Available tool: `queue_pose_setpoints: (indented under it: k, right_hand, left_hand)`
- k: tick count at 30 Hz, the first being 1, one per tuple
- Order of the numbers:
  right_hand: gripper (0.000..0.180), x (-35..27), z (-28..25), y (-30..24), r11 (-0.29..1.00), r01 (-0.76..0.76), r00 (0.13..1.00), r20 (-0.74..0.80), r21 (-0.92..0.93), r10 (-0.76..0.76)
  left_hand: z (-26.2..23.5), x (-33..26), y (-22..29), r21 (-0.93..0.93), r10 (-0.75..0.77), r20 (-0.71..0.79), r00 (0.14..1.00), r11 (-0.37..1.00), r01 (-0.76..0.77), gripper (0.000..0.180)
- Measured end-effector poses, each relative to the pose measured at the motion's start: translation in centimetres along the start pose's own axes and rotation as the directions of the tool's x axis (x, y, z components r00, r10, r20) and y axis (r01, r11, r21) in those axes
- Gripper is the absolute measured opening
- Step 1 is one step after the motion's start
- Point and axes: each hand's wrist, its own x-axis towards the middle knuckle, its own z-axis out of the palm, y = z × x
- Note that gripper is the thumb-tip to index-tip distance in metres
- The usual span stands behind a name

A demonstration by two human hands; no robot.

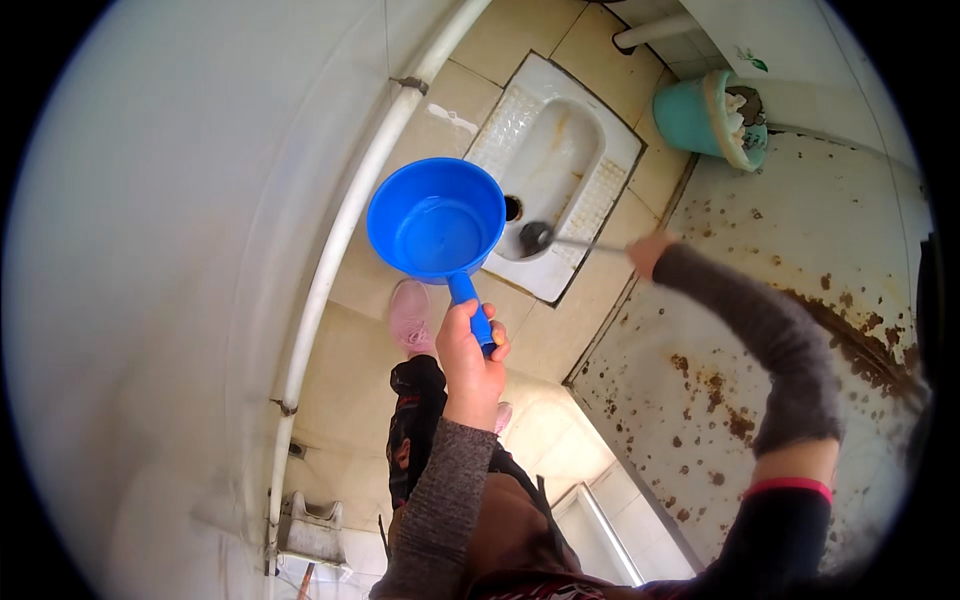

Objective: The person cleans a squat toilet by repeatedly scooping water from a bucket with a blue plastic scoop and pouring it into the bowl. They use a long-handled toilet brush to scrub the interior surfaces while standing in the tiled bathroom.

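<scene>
My left hand (472, 362) is closed round the handle of a blue plastic dipper (437, 218), whose bowl holds a little water at the bottom. It hangs over the floor beside the near left corner of a white squat toilet (550, 240). With my right hand (650, 253), blurred by motion, I grip the far end of a thin-handled toilet brush (590, 243). The dark brush head (536, 237) rests inside the toilet basin, next to the round drain hole (513, 208). Brownish stains run along the basin.
A white pipe (345, 235) runs along the wall on the left. At the far right stands a turquoise bin (690, 113) with a liner and crumpled paper. A rust-spotted white panel (740, 330) lies along the right side. My pink shoe (410, 315) is on the beige tiles (340, 370).
</scene>
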Motion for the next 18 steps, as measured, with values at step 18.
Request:
queue_pose_setpoints:
  k: [18]
  right_hand:
    - [0.015,4.6,-11.0,1.9,0.934,-0.222,0.967,0.058,-0.278,0.248]
  left_hand:
    - [-0.6,0.4,-0.7,0.087,0.020,-0.062,0.998,0.996,-0.015,0.012]
